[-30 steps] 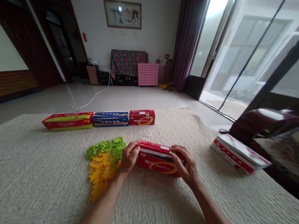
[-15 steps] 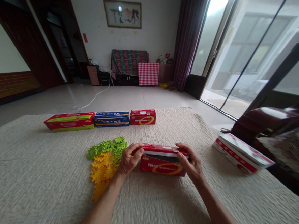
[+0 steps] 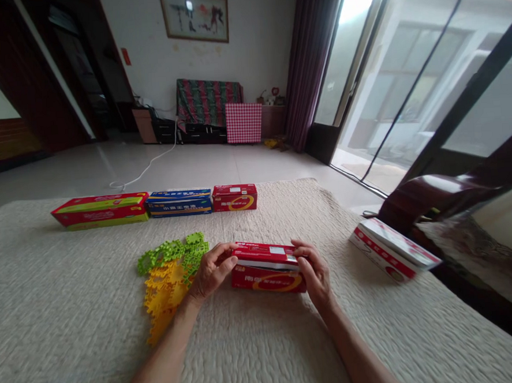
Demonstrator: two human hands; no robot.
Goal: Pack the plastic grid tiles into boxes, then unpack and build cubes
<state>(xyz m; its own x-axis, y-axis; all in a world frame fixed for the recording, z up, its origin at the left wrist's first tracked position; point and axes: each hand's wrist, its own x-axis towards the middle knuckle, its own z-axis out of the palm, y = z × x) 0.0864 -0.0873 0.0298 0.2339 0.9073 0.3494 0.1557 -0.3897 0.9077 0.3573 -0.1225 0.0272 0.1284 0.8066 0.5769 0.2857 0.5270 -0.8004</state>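
Observation:
A red cardboard box (image 3: 268, 280) with a yellow swoosh rests on the mat in front of me. Its lid lies almost flat, with a thin dark gap along the front edge. At the box's left end, my left hand (image 3: 212, 273) grips the lid corner between thumb and fingers. My right hand (image 3: 316, 275) holds the opposite end, thumb at the front and fingers over the top. Green puzzle-like plastic pieces (image 3: 170, 253) and yellow ones (image 3: 164, 292) lie linked together beside my left hand and forearm.
Along the far edge of the quilted mat (image 3: 93, 294) stand a red and green box (image 3: 103, 211), a blue box (image 3: 178, 204) and a smaller red box (image 3: 234, 198) in a row. A white and red box (image 3: 392, 249) lies at right by a dark wooden armrest (image 3: 430, 195).
The red box's lid has come down, narrowing the gap at its front, with both hands still on its ends. The whole view has shifted slightly.

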